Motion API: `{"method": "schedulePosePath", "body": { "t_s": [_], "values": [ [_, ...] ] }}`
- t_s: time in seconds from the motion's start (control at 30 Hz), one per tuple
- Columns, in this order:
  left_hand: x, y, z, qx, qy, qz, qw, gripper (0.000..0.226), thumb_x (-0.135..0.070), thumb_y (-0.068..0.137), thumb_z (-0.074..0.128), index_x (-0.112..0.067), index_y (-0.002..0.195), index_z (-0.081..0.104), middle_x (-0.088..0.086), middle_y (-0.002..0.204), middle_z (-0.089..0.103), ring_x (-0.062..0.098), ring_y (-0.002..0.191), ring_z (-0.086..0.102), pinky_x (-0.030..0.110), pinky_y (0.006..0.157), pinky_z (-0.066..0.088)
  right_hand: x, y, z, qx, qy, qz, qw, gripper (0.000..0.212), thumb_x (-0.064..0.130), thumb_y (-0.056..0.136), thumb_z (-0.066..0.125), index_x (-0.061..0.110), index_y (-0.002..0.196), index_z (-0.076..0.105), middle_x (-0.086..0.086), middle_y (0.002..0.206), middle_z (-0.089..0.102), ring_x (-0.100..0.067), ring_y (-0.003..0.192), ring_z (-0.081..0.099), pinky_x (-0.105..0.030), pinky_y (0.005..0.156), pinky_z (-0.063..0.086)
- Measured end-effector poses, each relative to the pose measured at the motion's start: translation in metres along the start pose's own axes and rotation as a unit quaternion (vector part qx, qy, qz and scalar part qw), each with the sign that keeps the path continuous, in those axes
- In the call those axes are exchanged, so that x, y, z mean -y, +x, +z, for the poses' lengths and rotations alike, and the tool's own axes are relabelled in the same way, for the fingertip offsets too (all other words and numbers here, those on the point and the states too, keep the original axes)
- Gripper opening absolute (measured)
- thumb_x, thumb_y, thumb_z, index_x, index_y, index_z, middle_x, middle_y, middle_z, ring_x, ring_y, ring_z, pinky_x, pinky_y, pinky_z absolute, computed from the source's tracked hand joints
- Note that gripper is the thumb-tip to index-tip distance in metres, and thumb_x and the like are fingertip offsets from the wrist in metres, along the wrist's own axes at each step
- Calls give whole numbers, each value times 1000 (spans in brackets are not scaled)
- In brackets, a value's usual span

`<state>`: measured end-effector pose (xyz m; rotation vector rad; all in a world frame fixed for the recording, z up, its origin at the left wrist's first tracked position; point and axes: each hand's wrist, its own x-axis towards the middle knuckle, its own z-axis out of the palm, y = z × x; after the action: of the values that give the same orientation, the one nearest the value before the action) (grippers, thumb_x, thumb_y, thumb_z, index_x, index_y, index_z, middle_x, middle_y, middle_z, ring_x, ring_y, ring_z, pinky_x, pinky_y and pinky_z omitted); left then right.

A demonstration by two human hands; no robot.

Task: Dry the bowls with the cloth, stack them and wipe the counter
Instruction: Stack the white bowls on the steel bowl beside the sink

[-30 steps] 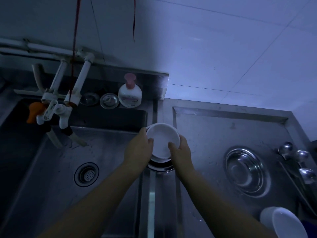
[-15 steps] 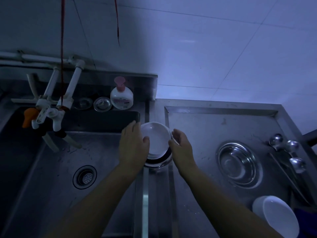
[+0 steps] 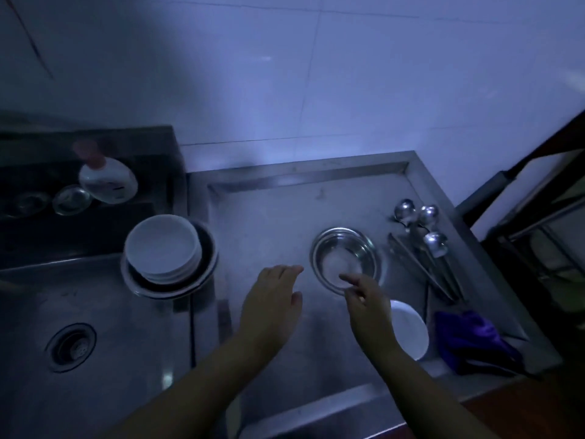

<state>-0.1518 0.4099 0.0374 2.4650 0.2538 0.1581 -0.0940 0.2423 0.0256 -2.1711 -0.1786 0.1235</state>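
on the steel counter, right of the sink: both my hands empty, held above the surface. left hand: fingers spread, palm down, over bare steel between the stack and the steel bowl. right hand: fingers loose and apart, forefinger over the near rim of the steel bowl; whether it touches, i cannot tell.

stack: white bowls nested in a dark metal bowl, sitting on the divider at the sink's right edge, part overhanging the basin. one white bowl lies by my right wrist, near the counter's front lip. purple cloth: bunched at the front right corner, just beside that bowl, close to the edge. spoons and tongs: along the raised right rim. open room: back half of the counter, and the strip under my left hand.

soap bottle behind the sink.

change from a second ago: both hands then clasped the top white bowl on the stack; half a second ago they were loosening; now they are off it and have moved right, and the view has swung right with them.
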Motion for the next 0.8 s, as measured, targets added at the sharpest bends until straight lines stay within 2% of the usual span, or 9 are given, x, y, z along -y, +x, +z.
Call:
{"method": "schedulePosePath", "body": {
  "t_s": [0.1, 0.2, 0.27, 0.33, 0.4, 0.47, 0.6, 0.8],
  "values": [
    [-34, 3, 50, 84, -5, -3, 996, 47, -22, 89, 51, -24, 135, 45, -2, 132, 51, 17, 122, 43, 28, 98, 35, -46, -2, -48, -50, -27, 42, 997, 34, -9, 85, 52, 15, 104, 65, 4, 103, 62, -13, 101, 56, -20, 86, 40],
    [-63, 6, 95, 171, -4, -23, 985, 49, -25, 92, 47, -23, 140, 37, 2, 136, 47, 19, 123, 44, 29, 99, 33, -88, 0, -85, -74, -94, 62, 991, 36, -14, 78, 55, 4, 106, 67, -10, 109, 64, -28, 105, 56, -36, 94, 42],
    [-77, 7, 121, 221, -6, -48, 974, 52, -28, 95, 46, -20, 143, 32, 6, 142, 43, 20, 126, 44, 29, 102, 32, -113, 3, -101, -53, -148, 75, 985, 37, -14, 79, 56, 0, 112, 65, -17, 116, 62, -35, 111, 53, -36, 98, 37],
    [-88, 8, 141, 265, -10, -85, 961, 53, -31, 97, 43, -14, 145, 28, 9, 146, 38, 22, 132, 39, 29, 105, 29, -135, 7, -108, 8, -188, 96, 977, 39, -5, 85, 55, 2, 124, 58, -17, 128, 56, -32, 121, 47, -32, 103, 31],
    [-95, 8, 157, 291, -29, -126, 948, 44, -33, 97, 42, -11, 135, 37, 12, 139, 45, 25, 126, 44, 30, 100, 33, -151, 9, -110, 69, -230, 122, 963, 43, 9, 93, 49, 11, 136, 47, -9, 139, 47, -24, 126, 43, -27, 103, 30],
    [-101, 8, 168, 301, -52, -156, 939, 35, -33, 96, 42, -12, 124, 43, 11, 130, 52, 26, 117, 50, 32, 95, 39, -159, 12, -109, 91, -225, 162, 956, 44, 19, 95, 46, 21, 139, 41, -3, 141, 45, -22, 124, 46, -27, 96, 36],
    [-106, 6, 184, 279, -65, -193, 939, 36, -29, 95, 46, -12, 126, 43, 9, 130, 52, 24, 118, 51, 29, 96, 39, -162, 14, -105, 96, -218, 148, 960, 36, 17, 93, 46, 23, 128, 48, -9, 122, 57, -29, 103, 57, -29, 74, 41],
    [-102, 9, 173, 212, -83, -227, 947, 31, -14, 91, 45, -9, 121, 46, 10, 123, 56, 22, 109, 54, 22, 82, 38, -141, 19, -98, 70, -150, 62, 984, 22, -4, 84, 48, 8, 98, 60, -5, 86, 58, -22, 78, 56, -25, 63, 37]
  ]
}}
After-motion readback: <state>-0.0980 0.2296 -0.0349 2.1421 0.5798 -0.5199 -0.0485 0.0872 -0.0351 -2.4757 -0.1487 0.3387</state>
